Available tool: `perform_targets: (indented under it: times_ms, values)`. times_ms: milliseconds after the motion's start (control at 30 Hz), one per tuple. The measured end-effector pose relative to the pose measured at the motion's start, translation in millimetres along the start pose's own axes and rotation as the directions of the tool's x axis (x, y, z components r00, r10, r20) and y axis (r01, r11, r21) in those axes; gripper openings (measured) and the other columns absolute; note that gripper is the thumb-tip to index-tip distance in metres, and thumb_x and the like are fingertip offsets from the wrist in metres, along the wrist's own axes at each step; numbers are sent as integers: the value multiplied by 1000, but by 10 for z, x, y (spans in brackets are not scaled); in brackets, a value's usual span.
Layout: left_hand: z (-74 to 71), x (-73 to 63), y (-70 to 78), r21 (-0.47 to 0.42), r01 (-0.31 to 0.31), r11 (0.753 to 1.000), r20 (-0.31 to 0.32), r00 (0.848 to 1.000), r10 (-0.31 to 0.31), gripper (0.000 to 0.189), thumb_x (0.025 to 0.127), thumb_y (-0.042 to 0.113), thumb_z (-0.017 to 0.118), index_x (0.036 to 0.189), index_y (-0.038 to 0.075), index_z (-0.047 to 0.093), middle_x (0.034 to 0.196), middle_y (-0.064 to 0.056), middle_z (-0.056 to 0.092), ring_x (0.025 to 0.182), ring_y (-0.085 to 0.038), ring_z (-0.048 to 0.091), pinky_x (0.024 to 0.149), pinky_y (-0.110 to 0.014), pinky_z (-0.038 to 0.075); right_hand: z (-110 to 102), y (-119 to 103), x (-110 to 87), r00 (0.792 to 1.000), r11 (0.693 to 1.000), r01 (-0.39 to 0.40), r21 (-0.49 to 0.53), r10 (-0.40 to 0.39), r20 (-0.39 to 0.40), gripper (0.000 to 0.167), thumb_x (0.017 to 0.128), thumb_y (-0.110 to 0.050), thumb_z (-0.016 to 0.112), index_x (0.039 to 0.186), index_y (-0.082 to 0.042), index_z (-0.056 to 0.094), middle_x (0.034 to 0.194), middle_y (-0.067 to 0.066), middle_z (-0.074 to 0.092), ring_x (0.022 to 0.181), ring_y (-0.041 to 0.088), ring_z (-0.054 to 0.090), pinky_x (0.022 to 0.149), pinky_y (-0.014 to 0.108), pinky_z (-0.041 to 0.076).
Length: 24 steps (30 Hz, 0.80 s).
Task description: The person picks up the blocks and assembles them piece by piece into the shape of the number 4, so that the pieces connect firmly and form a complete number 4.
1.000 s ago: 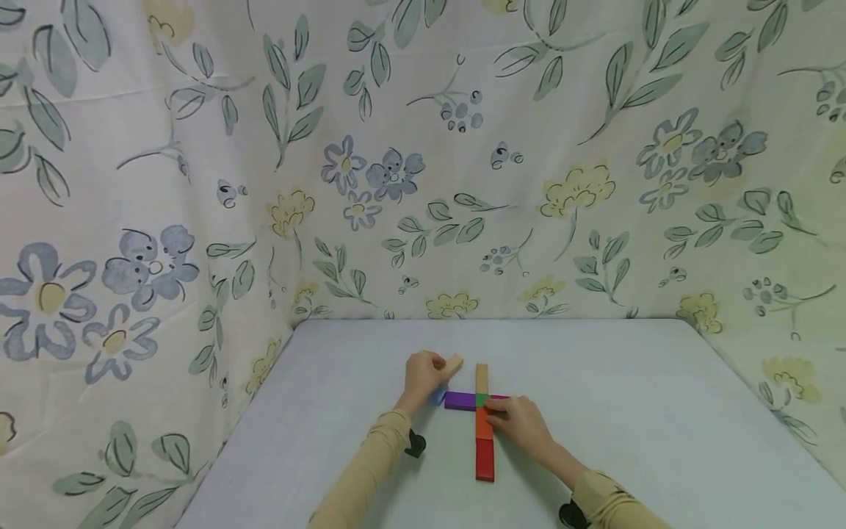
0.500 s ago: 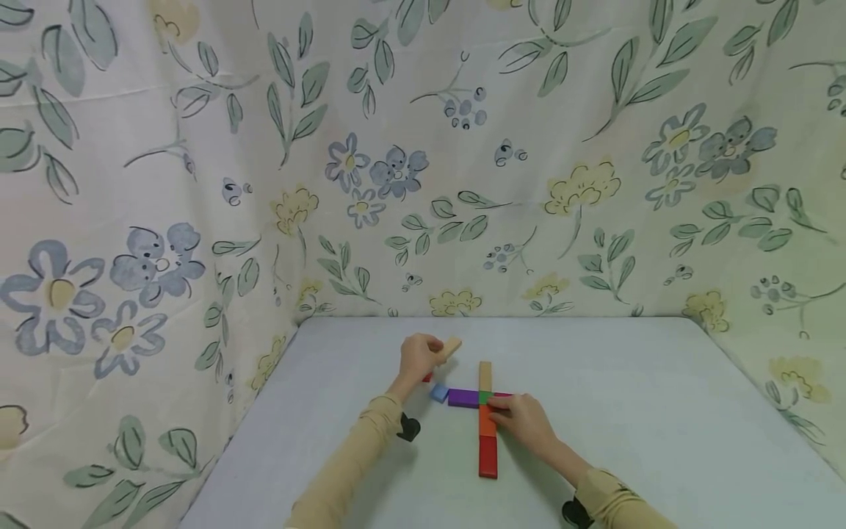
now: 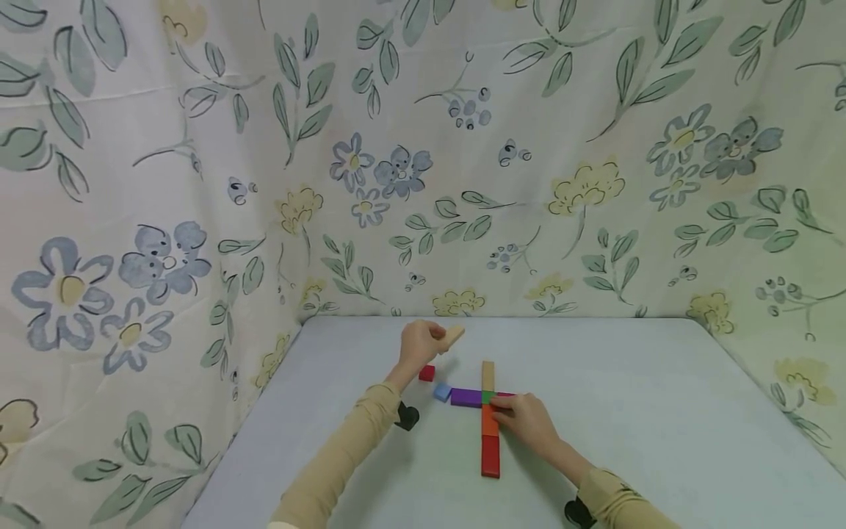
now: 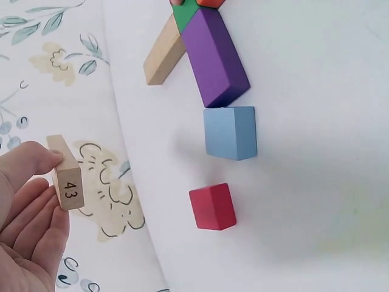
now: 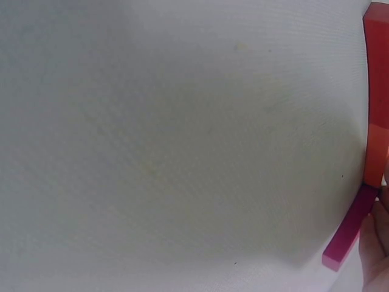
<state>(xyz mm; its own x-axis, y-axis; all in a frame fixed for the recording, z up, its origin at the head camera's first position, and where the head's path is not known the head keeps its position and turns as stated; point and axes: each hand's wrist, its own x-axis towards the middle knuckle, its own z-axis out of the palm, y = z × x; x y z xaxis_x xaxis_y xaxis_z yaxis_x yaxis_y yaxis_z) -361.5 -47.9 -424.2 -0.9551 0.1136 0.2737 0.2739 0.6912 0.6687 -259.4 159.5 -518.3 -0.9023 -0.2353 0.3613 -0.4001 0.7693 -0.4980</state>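
My left hand (image 3: 418, 345) pinches a plain wooden block (image 4: 72, 182) between thumb and fingers, raised over the far part of the table; its end reads "43". Just below lie a small red block (image 4: 213, 207) and a light blue block (image 4: 231, 132). My right hand (image 3: 526, 419) rests its fingertips at the green block (image 3: 487, 397), the centre of a flat cross. Around that centre are a purple block (image 3: 466, 397), another plain wooden block (image 3: 487, 376), an orange block (image 3: 490, 420) with a red bar (image 3: 490, 457) below it, and a magenta block (image 5: 349, 229), partly covered by the fingers.
A white table (image 3: 615, 411) carries the blocks. Flower-patterned cloth (image 3: 423, 147) hangs behind it and along its sides. Dark wrist-worn devices show at the left wrist (image 3: 407, 417) and right wrist (image 3: 579, 513).
My left hand has risen and moved away toward the back with the wooden block, uncovering the light blue and small red blocks. My right hand has stayed at the cross.
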Motion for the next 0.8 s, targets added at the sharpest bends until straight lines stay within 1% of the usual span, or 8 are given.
perform_targets:
  times_ms: [67,167,300,400,567,700,800]
  values:
    - [-10,3,29,-3,6,1000,9,1000,-6,23,70,7,81,92,5,76,87,-7,75,74,-17,67,63,-23,51,-4,-3,3,1000,1000,1,-4,-1,-1,25,77,-12,76,101,-3,74,94,11,74,78,13,68,66,22,51]
    - [-8,-7,53,-17,-3,1000,13,1000,4,21,69,6,80,90,4,76,85,-8,75,73,-18,67,63,-24,51,-8,-6,5,1000,1000,11,-18,-11,-7,25,77,-12,76,100,-3,75,93,11,75,78,16,69,67,25,53]
    - [58,-35,46,-24,-7,1000,12,1000,7,20,69,6,80,88,4,76,83,-8,74,71,-17,66,60,-23,49,-1,-5,4,1000,1000,15,-24,-15,-13,25,76,-12,77,100,-3,75,92,11,75,82,19,70,69,30,55]
    - [126,-54,44,-18,1,1000,13,1000,-1,19,69,8,80,87,5,76,81,-7,75,70,-16,66,60,-22,49,1,-2,1,1000,1000,3,-15,-4,-10,25,76,-12,77,100,-3,75,93,11,75,82,19,70,70,31,55]
    - [180,-103,66,-48,9,999,19,1000,-8,17,70,6,78,87,3,75,80,-8,74,70,-17,66,61,-25,50,-2,-11,-2,1000,1000,-8,-13,7,-7,26,77,-12,77,100,-3,75,94,11,74,82,19,70,70,31,55]
    - [220,-125,52,-59,46,997,34,998,-44,19,70,5,78,88,3,75,81,-8,74,72,-18,65,61,-25,51,-3,-14,-3,1000,1000,-13,-10,13,-3,26,77,-12,77,100,-3,75,94,11,75,82,19,70,70,31,55]
    - [258,-134,15,-47,73,996,41,997,-71,20,69,6,79,88,4,75,82,-7,74,74,-17,64,62,-25,50,-2,-13,0,1000,1000,-13,-7,13,-3,26,77,-12,77,101,-3,75,94,11,74,81,18,70,70,30,55]
